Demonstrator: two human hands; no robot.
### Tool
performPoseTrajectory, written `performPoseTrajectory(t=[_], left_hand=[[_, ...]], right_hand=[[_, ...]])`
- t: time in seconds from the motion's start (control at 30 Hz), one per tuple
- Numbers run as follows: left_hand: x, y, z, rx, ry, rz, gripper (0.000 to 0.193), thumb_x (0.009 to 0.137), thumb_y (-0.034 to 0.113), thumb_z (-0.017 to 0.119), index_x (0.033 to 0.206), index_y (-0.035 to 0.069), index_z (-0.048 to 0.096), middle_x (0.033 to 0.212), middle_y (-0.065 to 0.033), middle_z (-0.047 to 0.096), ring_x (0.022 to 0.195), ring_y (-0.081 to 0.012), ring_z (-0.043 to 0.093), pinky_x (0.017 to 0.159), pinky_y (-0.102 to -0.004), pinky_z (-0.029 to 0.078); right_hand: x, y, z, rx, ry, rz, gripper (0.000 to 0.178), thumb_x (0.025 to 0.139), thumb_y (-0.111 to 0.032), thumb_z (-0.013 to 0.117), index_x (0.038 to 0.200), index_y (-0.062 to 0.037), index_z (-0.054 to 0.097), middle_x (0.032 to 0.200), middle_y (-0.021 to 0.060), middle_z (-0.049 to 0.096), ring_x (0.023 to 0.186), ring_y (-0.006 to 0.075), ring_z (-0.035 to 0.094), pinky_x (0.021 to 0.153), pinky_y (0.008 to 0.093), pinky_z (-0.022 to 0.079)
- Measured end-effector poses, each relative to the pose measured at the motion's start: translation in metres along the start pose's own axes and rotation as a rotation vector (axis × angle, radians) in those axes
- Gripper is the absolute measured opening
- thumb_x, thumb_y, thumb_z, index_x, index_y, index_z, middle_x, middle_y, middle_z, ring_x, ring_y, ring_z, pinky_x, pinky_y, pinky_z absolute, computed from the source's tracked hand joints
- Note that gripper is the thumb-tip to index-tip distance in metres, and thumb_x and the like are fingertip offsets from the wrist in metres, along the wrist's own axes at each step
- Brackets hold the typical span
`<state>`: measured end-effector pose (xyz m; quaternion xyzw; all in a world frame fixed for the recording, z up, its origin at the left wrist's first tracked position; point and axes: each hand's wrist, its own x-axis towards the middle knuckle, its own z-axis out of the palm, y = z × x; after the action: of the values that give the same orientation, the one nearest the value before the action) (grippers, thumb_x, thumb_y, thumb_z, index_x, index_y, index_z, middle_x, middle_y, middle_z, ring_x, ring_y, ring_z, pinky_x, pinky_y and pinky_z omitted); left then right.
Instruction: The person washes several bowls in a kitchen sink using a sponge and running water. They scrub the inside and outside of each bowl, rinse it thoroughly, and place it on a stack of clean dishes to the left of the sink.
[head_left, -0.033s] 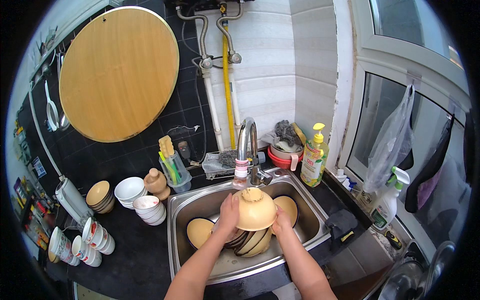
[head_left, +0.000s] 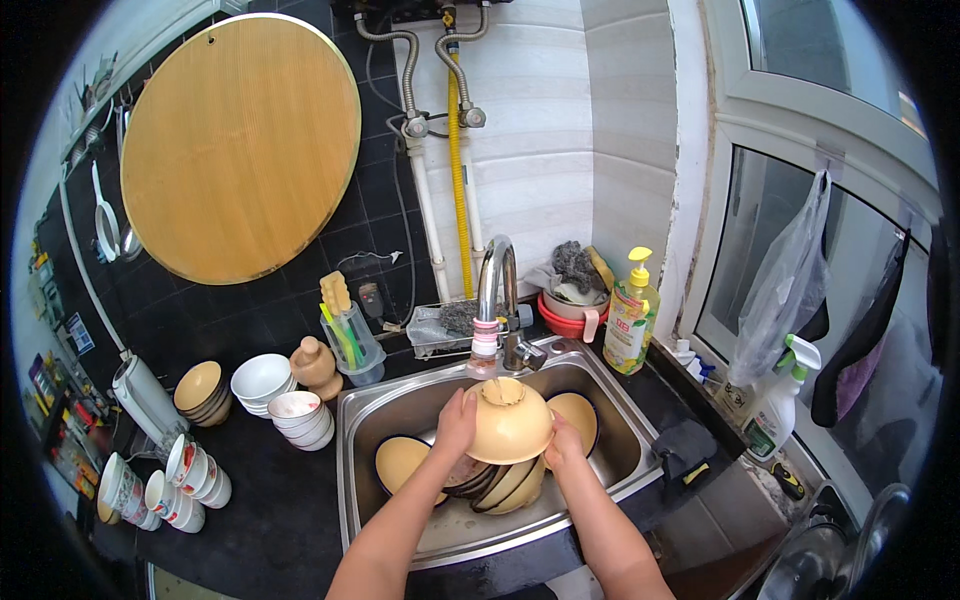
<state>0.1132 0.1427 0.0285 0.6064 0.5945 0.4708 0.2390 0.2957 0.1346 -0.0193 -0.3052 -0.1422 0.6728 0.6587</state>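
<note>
A yellow bowl [head_left: 510,425], turned upside down, is held over the sink between my two hands. My left hand [head_left: 457,425] grips its left side and my right hand [head_left: 563,440] its right side, fingers partly hidden behind it. Right above the bowl's foot is the chrome faucet [head_left: 490,290], and water seems to run onto the base. Below, a tilted stack of yellow bowls [head_left: 512,490] rests in the steel sink [head_left: 350,500]. One yellow bowl [head_left: 398,462] lies to the left of the stack, another [head_left: 575,418] at the far right of it.
White bowls [head_left: 262,380] and brown-yellow bowls [head_left: 200,390] are stacked on the left counter, near patterned cups [head_left: 185,500]. A utensil holder [head_left: 355,350] stands behind the sink. Dish soap [head_left: 628,320], a dark cloth [head_left: 683,450] and a spray bottle [head_left: 780,405] are at the right.
</note>
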Motion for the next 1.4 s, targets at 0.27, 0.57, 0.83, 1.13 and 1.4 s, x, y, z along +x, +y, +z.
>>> performPoseTrajectory(t=[0.27,0.57,0.83,1.13,1.4], left_hand=[[0.005,-0.028,-0.037,-0.590,0.041,-0.721,0.039,0.086,0.029,0.055,0.095,-0.010,0.057,0.088,-0.0133,0.062,0.077,-0.0193,0.059,0.065,-0.0307,0.048],[-0.026,-0.071,-0.036,-1.100,0.312,-0.807,0.037,0.095,0.026,0.035,0.115,-0.003,0.046,0.110,-0.0126,0.055,0.096,-0.0230,0.056,0.081,-0.0362,0.048],[-0.046,-0.099,-0.024,-1.264,0.223,-0.757,0.037,0.096,0.026,0.030,0.115,-0.002,0.045,0.113,-0.0117,0.054,0.100,-0.0227,0.055,0.086,-0.0352,0.047],[-0.061,-0.059,-0.022,-1.273,0.036,-0.614,0.037,0.095,0.030,0.033,0.116,0.002,0.045,0.114,-0.0135,0.054,0.102,-0.0242,0.055,0.086,-0.0367,0.047],[-0.065,-0.038,-0.022,-1.235,-0.163,-0.451,0.039,0.094,0.034,0.032,0.119,0.006,0.043,0.117,-0.0099,0.053,0.105,-0.0230,0.053,0.089,-0.0378,0.043]], right_hand=[[-0.018,-0.006,0.020,-0.180,-0.133,-0.027,0.033,0.090,-0.006,0.041,0.121,0.0040,0.043,0.113,0.0137,0.055,0.100,0.0202,0.056,0.086,0.0309,0.046],[-0.025,-0.003,0.024,-0.178,-0.499,0.221,0.039,0.089,-0.005,0.044,0.126,0.0010,0.037,0.118,0.0105,0.052,0.106,0.0186,0.053,0.091,0.0298,0.043],[-0.037,-0.002,0.036,-0.353,-0.306,0.155,0.022,0.090,-0.016,0.048,0.107,-0.0038,0.053,0.095,0.0040,0.060,0.083,0.0133,0.059,0.074,0.0259,0.048],[-0.006,0.017,0.010,-0.553,-0.018,-0.148,0.032,0.091,-0.034,0.045,0.090,-0.0047,0.058,0.079,0.0017,0.061,0.068,0.0097,0.055,0.063,0.0242,0.045],[-0.024,-0.003,0.028,-0.309,0.125,-0.108,0.039,0.087,-0.035,0.052,0.097,0.0022,0.058,0.088,0.0069,0.061,0.076,0.0139,0.056,0.070,0.0267,0.045]])
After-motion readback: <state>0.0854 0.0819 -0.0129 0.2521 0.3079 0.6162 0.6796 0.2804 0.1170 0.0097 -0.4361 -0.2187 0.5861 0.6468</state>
